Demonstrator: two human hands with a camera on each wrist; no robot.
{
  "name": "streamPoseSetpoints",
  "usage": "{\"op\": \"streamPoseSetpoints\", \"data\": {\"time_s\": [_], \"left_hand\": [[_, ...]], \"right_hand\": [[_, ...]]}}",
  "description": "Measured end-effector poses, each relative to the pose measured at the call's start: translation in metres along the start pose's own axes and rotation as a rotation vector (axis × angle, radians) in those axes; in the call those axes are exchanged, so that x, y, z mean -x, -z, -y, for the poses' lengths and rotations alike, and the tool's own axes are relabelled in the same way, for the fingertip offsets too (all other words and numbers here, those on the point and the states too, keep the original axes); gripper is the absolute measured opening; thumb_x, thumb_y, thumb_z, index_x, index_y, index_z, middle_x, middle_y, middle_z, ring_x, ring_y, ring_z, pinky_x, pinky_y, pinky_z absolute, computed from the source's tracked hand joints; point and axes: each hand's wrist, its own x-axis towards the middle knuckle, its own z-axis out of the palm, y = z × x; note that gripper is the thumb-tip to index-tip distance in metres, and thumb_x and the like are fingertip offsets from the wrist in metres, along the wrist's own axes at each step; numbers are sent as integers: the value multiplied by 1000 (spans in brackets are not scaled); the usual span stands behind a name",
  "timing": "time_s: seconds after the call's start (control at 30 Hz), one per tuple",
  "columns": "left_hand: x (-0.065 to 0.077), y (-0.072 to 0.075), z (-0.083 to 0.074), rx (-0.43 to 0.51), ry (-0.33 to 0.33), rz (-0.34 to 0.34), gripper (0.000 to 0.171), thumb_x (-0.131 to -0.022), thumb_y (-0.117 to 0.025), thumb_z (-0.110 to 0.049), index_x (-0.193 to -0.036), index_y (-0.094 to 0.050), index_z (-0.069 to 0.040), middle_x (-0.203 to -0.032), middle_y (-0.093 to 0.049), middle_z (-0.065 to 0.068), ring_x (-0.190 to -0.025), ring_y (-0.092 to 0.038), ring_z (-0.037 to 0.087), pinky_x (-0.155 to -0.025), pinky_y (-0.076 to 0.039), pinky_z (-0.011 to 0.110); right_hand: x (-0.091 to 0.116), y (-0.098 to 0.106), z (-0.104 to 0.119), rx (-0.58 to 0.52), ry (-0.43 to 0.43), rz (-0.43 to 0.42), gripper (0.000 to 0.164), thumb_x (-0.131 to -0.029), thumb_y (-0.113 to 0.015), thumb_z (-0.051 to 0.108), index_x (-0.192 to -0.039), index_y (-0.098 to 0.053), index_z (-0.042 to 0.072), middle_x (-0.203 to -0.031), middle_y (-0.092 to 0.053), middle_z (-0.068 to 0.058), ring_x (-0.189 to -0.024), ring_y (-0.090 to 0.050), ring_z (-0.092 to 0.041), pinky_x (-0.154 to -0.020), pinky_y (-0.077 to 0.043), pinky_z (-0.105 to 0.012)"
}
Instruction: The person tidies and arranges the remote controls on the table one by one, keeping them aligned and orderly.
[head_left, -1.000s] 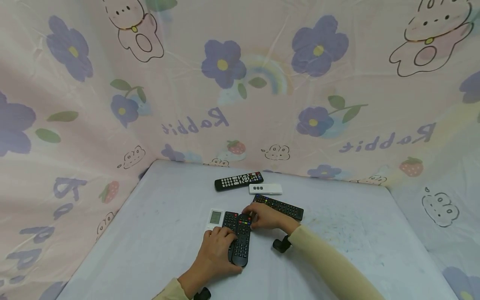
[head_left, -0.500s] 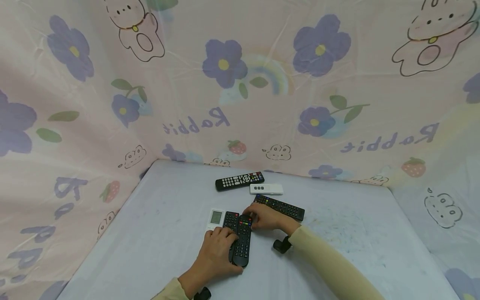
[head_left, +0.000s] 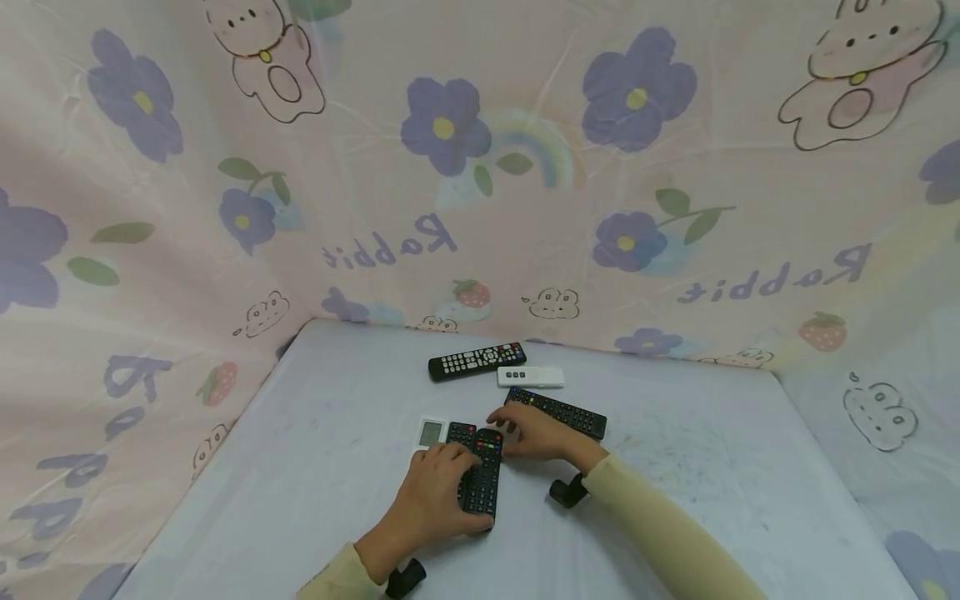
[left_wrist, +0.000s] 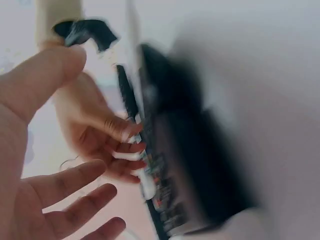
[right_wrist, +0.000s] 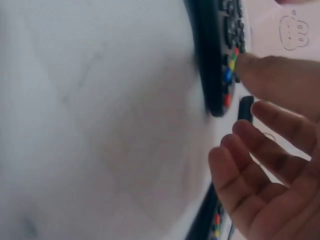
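Observation:
Two black remote controls lie side by side at the middle of the table: the right-hand remote [head_left: 486, 479] and the partly covered left-hand remote [head_left: 461, 432]. My left hand [head_left: 437, 493] is spread over their lower half, and in the left wrist view its fingers [left_wrist: 85, 177] are parted with nothing between them. My right hand [head_left: 538, 433] is beside the top end of the right-hand remote, fingers loose; in the right wrist view its thumb [right_wrist: 272, 75] overlaps the remote's coloured buttons. A white remote with a screen [head_left: 431, 432] lies against the pair's left, partly hidden.
Behind my right hand a black remote [head_left: 566, 414] lies at an angle. Farther back are a small white remote [head_left: 531, 377] and another black remote [head_left: 477, 362]. Patterned cloth [head_left: 525, 208] rises around the white table [head_left: 322, 467]. Each wrist wears a black camera mount [head_left: 567, 492].
My left hand has risen slightly off the pair and shifted a little right and up. My right fingers have loosened from the right-hand remote's top end. The remotes stay where they were.

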Motion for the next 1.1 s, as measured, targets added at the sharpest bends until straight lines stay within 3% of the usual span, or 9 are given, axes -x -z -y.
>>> {"op": "streamPoseSetpoints", "data": {"time_s": [0.23,0.37,0.5,0.7,0.97,1.1], "left_hand": [[-27,20,7,56,-61,-106,61,-69,-78,-56,-116,-65,-20,-114,-64,-3,-104,-58,18,-86,-49,45],[-43,26,13,77,-85,-113,56,-71,-77,-53,-116,-66,-21,-115,-64,-5,-105,-58,17,-87,-49,42],[-59,32,16,101,-105,-88,58,-72,-78,-51,-119,-65,-20,-118,-63,-4,-111,-58,20,-93,-48,45],[-83,32,27,126,-138,-46,59,-73,-80,-44,-122,-64,-18,-118,-62,0,-110,-59,22,-92,-50,42],[-112,18,48,220,-72,99,59,-74,-82,-38,-125,-62,-17,-119,-63,0,-105,-60,20,-86,-51,38],[-129,13,52,210,-46,154,58,-74,-81,-40,-125,-62,-20,-115,-67,0,-100,-62,16,-84,-51,36]], "right_hand": [[22,15,-2,-5,21,-92,46,-84,-72,16,-127,-57,8,-117,-60,-9,-101,-59,-22,-80,-53,-30],[36,23,-6,21,31,-152,44,-85,-72,16,-126,-58,6,-116,-62,-12,-102,-61,-26,-83,-53,-35],[48,29,-11,30,21,-207,41,-85,-71,14,-123,-60,5,-115,-63,-13,-103,-61,-27,-88,-51,-42],[62,34,-18,71,-18,-289,43,-84,-73,18,-124,-61,6,-118,-64,-9,-110,-60,-26,-96,-47,-47],[76,40,-23,96,-166,-357,48,-83,-74,24,-127,-60,11,-123,-60,-12,-117,-54,-34,-97,-43,-56],[82,43,-26,116,-227,-371,50,-83,-75,26,-127,-59,11,-124,-58,-13,-115,-53,-36,-94,-44,-57]]}}
